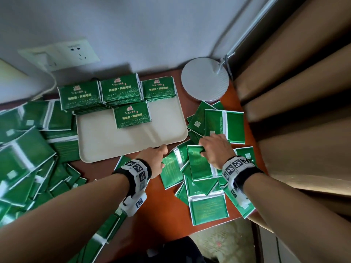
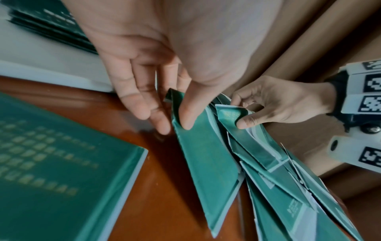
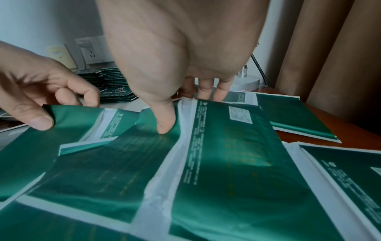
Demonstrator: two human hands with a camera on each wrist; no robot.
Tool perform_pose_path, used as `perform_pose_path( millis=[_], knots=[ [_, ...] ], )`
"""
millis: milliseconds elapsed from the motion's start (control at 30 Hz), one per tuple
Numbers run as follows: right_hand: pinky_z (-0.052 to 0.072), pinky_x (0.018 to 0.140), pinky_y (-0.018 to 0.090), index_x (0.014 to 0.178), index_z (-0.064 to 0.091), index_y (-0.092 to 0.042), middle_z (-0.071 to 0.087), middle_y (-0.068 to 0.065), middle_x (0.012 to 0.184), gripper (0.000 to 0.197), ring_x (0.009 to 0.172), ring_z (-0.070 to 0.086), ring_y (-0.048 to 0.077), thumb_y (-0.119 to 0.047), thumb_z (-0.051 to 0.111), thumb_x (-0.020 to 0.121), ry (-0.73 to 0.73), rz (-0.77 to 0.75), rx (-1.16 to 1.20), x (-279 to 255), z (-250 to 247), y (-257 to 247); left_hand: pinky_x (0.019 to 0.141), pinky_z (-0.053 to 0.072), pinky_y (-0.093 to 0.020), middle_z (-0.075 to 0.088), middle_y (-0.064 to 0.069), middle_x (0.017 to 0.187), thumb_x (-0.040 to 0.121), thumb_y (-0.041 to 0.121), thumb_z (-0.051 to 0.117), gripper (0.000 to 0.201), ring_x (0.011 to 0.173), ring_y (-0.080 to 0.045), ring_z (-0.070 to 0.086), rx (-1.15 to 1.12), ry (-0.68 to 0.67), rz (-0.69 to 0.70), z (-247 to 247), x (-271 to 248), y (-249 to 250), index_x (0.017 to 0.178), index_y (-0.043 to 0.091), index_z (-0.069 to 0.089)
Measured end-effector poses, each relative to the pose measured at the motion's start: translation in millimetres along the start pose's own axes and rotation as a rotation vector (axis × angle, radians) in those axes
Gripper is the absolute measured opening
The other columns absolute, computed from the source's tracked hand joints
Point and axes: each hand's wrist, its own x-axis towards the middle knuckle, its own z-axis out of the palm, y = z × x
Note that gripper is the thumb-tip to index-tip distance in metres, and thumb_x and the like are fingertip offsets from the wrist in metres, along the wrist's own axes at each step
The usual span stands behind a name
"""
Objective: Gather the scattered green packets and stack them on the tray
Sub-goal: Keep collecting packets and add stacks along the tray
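Clearly the left hand (image 2: pixel 144 78) pinches the folded corner of one glossy green foil packet (image 2: pixel 206 163), while the right hand (image 2: pixel 276 102) grips a neighbouring packet's edge (image 2: pixel 233 114), seemingly thumb over fingers. Both packets lie in the loose heap (image 1: pixel 205 179) on the red-brown table (image 1: pixel 167 204), beside the cream plastic tray (image 1: pixel 133 145) bearing neat stacks (image 1: pixel 121 90). Slippery overlapping foil could drag neighbours off the table's near edge.

Soft daylight | foil glare | wrist views blurred | edges warped
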Motion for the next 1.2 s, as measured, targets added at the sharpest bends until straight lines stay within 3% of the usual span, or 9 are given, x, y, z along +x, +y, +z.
perform_pose_path(
  millis=[433,567,700,767,867,1000,1067,1133,1200],
  knots=[
    [0.035,0.102,0.038,0.108,0.058,-0.017,0.064,-0.005,0.094,0.025,0.093,0.055,0.017,-0.040,0.058,0.097,0.057,0.028,0.123,-1.4,-1.9,-21.3,0.065,0.051,-0.031,0.053,0.003,0.078,0.097,0.026,0.058,0.044,0.066,-0.016,0.058,-0.019,-0.050,-0.009,-2.3,1.2,-10.8,0.135,0.029,0.036],
    [0.039,0.079,0.033,0.108,0.054,-0.013,0.059,-0.002,0.079,0.021,0.077,0.058,0.024,-0.031,0.057,0.099,0.052,0.046,0.275,-7.0,-15.5,-33.6,0.066,0.055,-0.034,0.061,-0.001,0.080,0.096,0.022,0.059,0.037,0.063,-0.017,0.060,-0.067,-0.038,0.018,-6.7,-6.0,-21.8,0.128,0.022,0.040],
    [0.051,0.064,0.038,0.120,0.045,-0.013,0.067,0.011,0.087,0.027,0.073,0.063,0.032,-0.020,0.059,0.098,0.029,0.091,0.429,-7.3,-23.1,-53.8,0.063,0.054,-0.038,0.060,-0.006,0.075,0.093,0.016,0.059,0.038,0.063,-0.023,0.061,-0.131,-0.026,0.005,-9.2,-17.8,-42.4,0.125,0.017,0.039],
    [0.053,0.062,0.040,0.130,0.038,-0.016,0.066,0.012,0.084,0.041,0.069,0.063,0.030,-0.011,0.060,0.096,0.037,0.128,0.505,-6.8,-18.8,-64.7,0.060,0.055,-0.040,0.063,-0.009,0.080,0.089,0.010,0.058,0.051,0.061,-0.026,0.063,-0.195,-0.019,0.003,-5.8,-24.1,-57.6,0.130,0.024,0.032],
    [0.044,0.052,0.029,0.147,0.030,-0.026,0.058,-0.001,0.078,0.068,0.058,0.054,0.014,0.000,0.059,0.092,0.068,0.166,0.580,-6.9,-10.0,-75.4,0.043,0.050,-0.032,0.057,0.001,0.068,0.082,-0.001,0.052,0.094,0.042,-0.017,0.050,-0.287,-0.017,0.031,0.3,-43.1,-77.8,0.143,0.060,0.015],
    [0.042,0.088,0.022,0.146,0.040,-0.025,0.055,0.006,0.132,0.064,0.103,0.058,0.019,0.001,0.060,0.091,0.058,0.211,0.665,-12.4,1.7,-92.4,0.045,0.043,-0.018,0.074,0.000,0.094,0.085,0.004,0.049,0.081,0.041,-0.007,0.047,-0.204,-0.153,-0.007,2.4,-76.6,-91.8,0.143,0.059,0.035],
    [0.040,0.096,0.026,0.138,0.047,-0.020,0.053,0.007,0.135,0.052,0.118,0.053,0.024,-0.005,0.063,0.091,0.022,0.237,0.629,-12.9,6.7,-101.9,0.059,0.048,-0.015,0.074,-0.002,0.100,0.090,0.016,0.052,0.062,0.055,-0.004,0.059,-0.090,-0.149,-0.043,4.4,-88.0,-94.5,0.143,0.047,0.045],
    [0.040,0.100,0.031,0.135,0.048,-0.015,0.052,0.008,0.136,0.047,0.122,0.051,0.026,-0.014,0.066,0.092,-0.007,0.258,0.562,-12.4,9.4,-113.1,0.084,0.052,-0.023,0.072,0.001,0.117,0.093,0.029,0.052,0.049,0.085,-0.010,0.067,0.028,-0.105,-0.067,9.5,-94.6,-97.4,0.141,0.040,0.052],
    [0.039,0.103,0.033,0.135,0.048,-0.011,0.053,0.007,0.137,0.049,0.124,0.050,0.026,-0.021,0.069,0.092,-0.013,0.282,0.528,-11.5,10.9,-123.0,0.092,0.054,-0.032,0.069,0.003,0.123,0.093,0.041,0.048,0.046,0.091,-0.014,0.067,0.092,-0.081,-0.095,16.9,-98.4,-104.2,0.139,0.037,0.055]
  ],
)
